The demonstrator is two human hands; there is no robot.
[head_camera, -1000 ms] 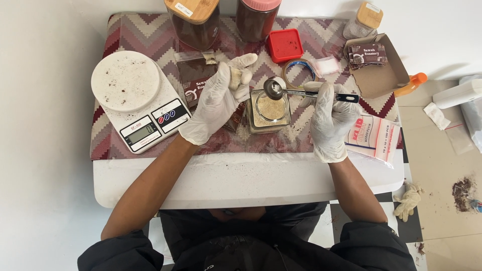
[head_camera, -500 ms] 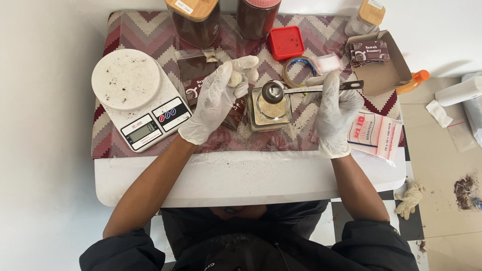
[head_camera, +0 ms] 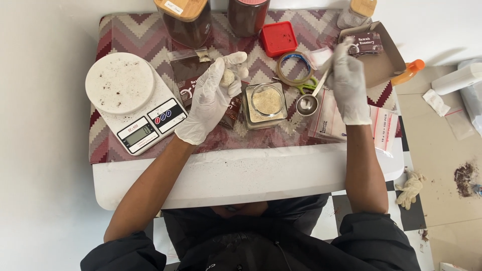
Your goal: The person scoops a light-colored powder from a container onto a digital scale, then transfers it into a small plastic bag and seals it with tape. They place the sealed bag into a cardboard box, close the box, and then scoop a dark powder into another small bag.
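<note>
The gloved left hand (head_camera: pixel 213 98) cups a small pale lump (head_camera: pixel 228 78). The gloved right hand (head_camera: pixel 347 83) grasps a metal measuring spoon (head_camera: pixel 307 104) beside the square glass jar (head_camera: pixel 266 104).

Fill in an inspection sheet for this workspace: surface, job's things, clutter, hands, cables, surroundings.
Surface: white table with zigzag cloth, powder spilt on it.
Job's things: open square jar of pale powder; spoon beside it; dark pouch.
Clutter: scale, red lid, tape roll, bags, box, two dark jars at the back.
Hands: left hand holds a pale lump; right hand holds the spoon.
Cables: nothing seen.
Surroundings: glove and brown spill on the floor.
</note>
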